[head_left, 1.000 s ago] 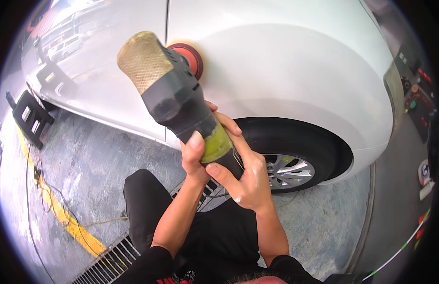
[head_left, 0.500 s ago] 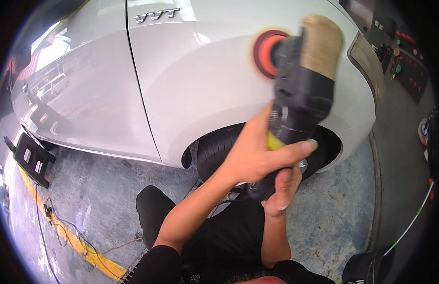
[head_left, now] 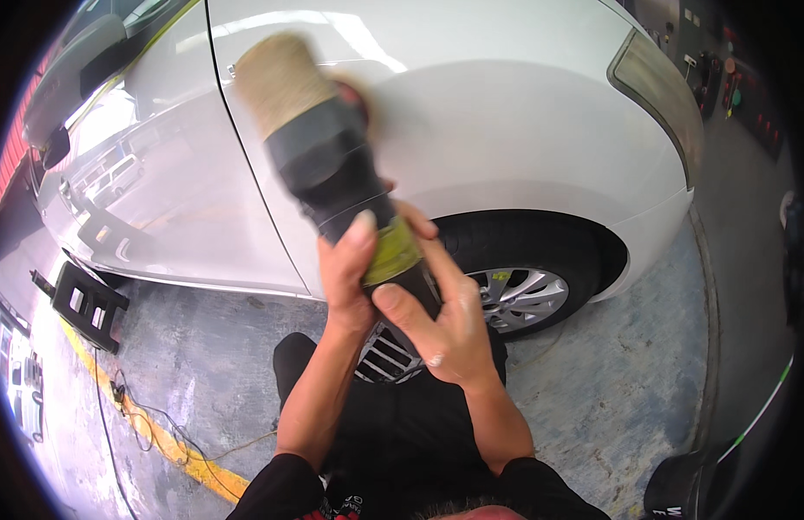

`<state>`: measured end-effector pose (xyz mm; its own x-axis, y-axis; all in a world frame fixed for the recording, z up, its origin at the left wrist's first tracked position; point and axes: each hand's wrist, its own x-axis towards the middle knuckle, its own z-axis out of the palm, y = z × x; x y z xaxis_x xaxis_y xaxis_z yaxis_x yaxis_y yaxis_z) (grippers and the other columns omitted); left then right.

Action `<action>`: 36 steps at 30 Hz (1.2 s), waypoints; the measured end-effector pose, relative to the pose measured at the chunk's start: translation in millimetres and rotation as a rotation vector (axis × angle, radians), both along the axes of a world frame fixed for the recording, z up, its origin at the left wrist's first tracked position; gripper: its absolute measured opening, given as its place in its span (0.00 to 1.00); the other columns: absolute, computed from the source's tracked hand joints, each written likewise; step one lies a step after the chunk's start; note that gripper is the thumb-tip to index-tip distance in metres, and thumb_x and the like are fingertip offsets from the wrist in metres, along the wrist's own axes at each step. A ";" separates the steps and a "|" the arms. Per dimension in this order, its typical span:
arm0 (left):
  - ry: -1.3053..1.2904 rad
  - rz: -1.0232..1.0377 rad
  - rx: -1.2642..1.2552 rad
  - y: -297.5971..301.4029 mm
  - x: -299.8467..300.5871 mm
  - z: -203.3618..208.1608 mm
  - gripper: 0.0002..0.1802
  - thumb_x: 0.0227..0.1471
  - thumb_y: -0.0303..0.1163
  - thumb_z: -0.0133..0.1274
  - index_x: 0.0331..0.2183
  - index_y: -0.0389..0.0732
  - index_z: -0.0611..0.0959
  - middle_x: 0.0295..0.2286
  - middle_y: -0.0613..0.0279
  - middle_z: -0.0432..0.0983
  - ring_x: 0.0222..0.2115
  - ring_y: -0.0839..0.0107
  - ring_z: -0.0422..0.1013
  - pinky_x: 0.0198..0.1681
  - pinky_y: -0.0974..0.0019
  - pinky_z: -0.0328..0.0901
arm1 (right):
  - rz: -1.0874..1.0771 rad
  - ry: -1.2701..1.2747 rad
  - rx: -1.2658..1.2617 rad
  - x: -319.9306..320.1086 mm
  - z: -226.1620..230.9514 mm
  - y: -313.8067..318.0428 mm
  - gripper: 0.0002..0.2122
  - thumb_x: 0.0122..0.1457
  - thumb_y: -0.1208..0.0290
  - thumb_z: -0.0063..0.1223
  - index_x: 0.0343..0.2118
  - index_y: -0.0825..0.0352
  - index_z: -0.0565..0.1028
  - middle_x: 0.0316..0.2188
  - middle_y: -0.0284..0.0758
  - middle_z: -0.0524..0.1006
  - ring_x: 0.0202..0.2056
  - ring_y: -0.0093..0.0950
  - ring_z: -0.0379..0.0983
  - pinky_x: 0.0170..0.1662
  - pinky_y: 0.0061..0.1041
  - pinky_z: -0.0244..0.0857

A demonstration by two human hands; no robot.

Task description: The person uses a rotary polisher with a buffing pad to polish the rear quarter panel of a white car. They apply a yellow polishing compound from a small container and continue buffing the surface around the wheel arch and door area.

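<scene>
A black polisher [head_left: 324, 156] with a tan cover on its head and a yellow-green band is held up before the white car fender [head_left: 506, 121]. My left hand [head_left: 343, 276] is wrapped round its body near the band, thumb on top. Lower down the handle, my right hand [head_left: 454, 325] grips it too, with whitish smears on the skin. The red pad [head_left: 353, 102] shows only in part behind the head, on the fender close to the door seam. Motion blurs the head, and I cannot see the pad's full contact with the paint.
Below the fender is the front wheel [head_left: 525, 299] with silver spokes. A black step stool [head_left: 90, 305] stands at the left near the yellow floor line [head_left: 150, 442]. Loose cables [head_left: 133, 403] lie beside it. A black container [head_left: 670, 485] is at the lower right.
Both hands have swung the polisher from the right of the fender to the left, toward the door seam. Its head now leans left, and the wheel shows more fully.
</scene>
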<state>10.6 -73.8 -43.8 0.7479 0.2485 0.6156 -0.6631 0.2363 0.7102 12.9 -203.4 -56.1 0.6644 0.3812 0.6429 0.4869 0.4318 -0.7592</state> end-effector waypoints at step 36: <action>-0.026 -0.114 -0.114 15.6 -24.0 21.6 0.38 0.63 0.56 0.44 0.56 0.29 0.67 0.34 0.40 0.80 0.31 0.61 0.77 0.35 0.63 0.73 | 0.035 0.135 -0.158 -25.4 34.5 7.3 0.29 0.65 0.63 0.63 0.63 0.79 0.68 0.39 0.40 0.83 0.41 0.24 0.79 0.47 0.25 0.72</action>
